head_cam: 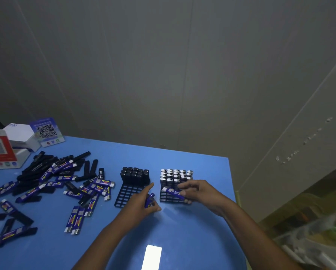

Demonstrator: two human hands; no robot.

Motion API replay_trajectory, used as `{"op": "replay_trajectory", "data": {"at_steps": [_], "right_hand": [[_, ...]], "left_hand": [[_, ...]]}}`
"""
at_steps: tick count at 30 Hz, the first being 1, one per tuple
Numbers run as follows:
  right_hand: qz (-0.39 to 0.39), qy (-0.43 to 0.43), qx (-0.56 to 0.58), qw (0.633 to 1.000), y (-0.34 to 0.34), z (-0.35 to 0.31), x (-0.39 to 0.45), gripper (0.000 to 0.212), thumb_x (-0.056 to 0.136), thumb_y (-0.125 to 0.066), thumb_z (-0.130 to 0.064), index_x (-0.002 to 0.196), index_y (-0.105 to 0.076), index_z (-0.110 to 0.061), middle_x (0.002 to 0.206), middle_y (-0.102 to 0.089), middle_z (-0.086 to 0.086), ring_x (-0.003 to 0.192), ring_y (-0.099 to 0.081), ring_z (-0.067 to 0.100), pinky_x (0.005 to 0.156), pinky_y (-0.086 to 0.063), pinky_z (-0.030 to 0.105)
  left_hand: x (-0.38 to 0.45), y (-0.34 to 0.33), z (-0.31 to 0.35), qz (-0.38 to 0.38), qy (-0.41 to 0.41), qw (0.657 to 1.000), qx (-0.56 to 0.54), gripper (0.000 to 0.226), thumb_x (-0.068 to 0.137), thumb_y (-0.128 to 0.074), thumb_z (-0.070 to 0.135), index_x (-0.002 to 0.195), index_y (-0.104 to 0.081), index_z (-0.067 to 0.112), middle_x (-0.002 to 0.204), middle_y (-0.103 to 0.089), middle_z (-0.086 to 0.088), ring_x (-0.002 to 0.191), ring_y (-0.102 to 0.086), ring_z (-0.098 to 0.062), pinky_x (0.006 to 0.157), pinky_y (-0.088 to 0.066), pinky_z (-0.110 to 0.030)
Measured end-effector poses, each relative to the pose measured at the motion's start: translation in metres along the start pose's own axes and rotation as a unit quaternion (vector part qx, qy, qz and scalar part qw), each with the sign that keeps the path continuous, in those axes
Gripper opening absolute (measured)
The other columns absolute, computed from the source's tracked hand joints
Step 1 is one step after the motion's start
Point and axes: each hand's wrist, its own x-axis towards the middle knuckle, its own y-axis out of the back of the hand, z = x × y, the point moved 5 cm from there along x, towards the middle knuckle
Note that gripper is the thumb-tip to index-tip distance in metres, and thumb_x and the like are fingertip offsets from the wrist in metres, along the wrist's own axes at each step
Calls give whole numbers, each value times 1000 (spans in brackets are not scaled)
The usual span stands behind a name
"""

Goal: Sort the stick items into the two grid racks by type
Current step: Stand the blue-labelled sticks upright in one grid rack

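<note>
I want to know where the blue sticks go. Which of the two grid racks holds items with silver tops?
The right grid rack, under the right hand. Its items have silver tops; the left grid rack holds all-black ones.

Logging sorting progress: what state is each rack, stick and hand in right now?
Left rack: far rows filled with black sticks, near cells empty.
Right rack: far rows filled with silver-topped sticks.
Left hand: grips a blue stick.
Right hand: holds a blue stick over the right rack.
Pile: unsorted.
</note>
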Motion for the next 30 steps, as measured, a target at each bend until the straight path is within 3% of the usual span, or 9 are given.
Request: {"op": "replay_trajectory", "data": {"at_steps": [4,6,10,14,18,21,26,30], "right_hand": [[-16,0,30,999,-3,2,0,40,92,-67,-2,131,-59,-10,84,-71,11,70,-61,18,69,-52,26],[-19,10,43,999,-3,1,0,54,91,-67,1,137,-51,-22,86,-71,11,70,-61,21,70,-53,28],[-8,60,15,998,1,-7,-3,70,90,-65,6,142,-43,-35,89,-57,13,75,-66,25,72,-56,31],[31,91,-47,994,8,-17,-4,57,88,-63,9,130,-54,-29,88,-56,12,69,-69,24,69,-56,27],[85,105,-125,983,17,-12,4,47,84,-70,-3,114,-53,-35,75,-65,3,68,-68,19,76,-59,43],[145,129,-180,964,26,-11,9,34,88,-70,-9,100,-52,-34,66,-63,-4,60,-59,10,72,-55,41],[172,166,-274,931,26,-11,14,31,87,-70,-9,90,-53,-35,85,-65,-6,68,-57,7,69,-47,24],[170,203,-373,889,22,-9,18,25,90,-67,-13,96,-51,-31,94,-55,-11,80,-59,9,75,-51,32]], "left_hand": [[0,-1,0,6,-1,1000,9,84,84,-76,22,152,-26,23,94,-72,2,87,-67,-6,86,-52,-20],[1,-1,-1,6,0,1000,9,85,84,-76,22,153,-27,23,95,-72,2,89,-67,-8,90,-53,-23],[2,-2,0,4,6,1000,11,84,84,-75,23,152,-26,24,96,-71,4,90,-67,-6,91,-51,-22],[5,-3,2,0,7,1000,16,84,85,-74,24,153,-25,22,97,-71,4,96,-65,-5,88,-47,-13],[7,-3,5,1,10,1000,20,83,86,-74,23,153,-25,23,99,-70,2,95,-64,-6,82,-46,-9],[9,-3,9,6,8,1000,23,81,86,-73,23,152,-25,24,98,-67,5,92,-61,0,74,-43,-3],[14,-4,6,8,11,1000,27,82,86,-74,27,153,-26,25,96,-67,8,92,-62,-2,80,-43,-8],[18,-6,4,8,14,1000,24,82,86,-74,26,152,-26,26,91,-65,11,84,-61,1,78,-45,-10]]}}
